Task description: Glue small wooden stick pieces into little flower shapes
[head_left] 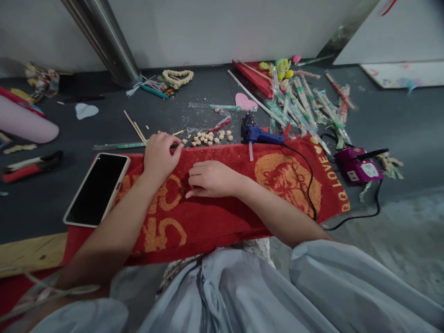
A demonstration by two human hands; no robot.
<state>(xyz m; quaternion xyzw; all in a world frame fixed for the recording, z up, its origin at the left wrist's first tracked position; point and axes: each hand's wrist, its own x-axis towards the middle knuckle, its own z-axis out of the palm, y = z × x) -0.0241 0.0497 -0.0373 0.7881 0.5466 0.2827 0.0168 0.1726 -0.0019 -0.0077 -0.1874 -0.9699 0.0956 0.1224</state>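
My left hand point(161, 156) is at the far edge of a red towel point(215, 222), its thumb and finger drawn together beside a small pale wooden piece point(184, 141). Whatever may be between those fingertips is too small to make out. Right of them lies a loose pile of small pale wooden pieces point(208, 138), cut like short notched bits. My right hand point(213, 179) rests on the towel below the pile, fingers loosely bent and thumb apart, holding nothing visible. A blue glue gun point(262, 135) with a clear glue stick stands beyond it at the towel's far edge.
A phone point(97, 189) lies on the towel's left part. Pliers point(31, 166) and a pink cylinder point(27, 118) are farther left. Wrapped sticks point(305, 104) heap up behind the glue gun. A purple box point(359, 164) and black cord sit right. A metal post point(107, 41) rises behind.
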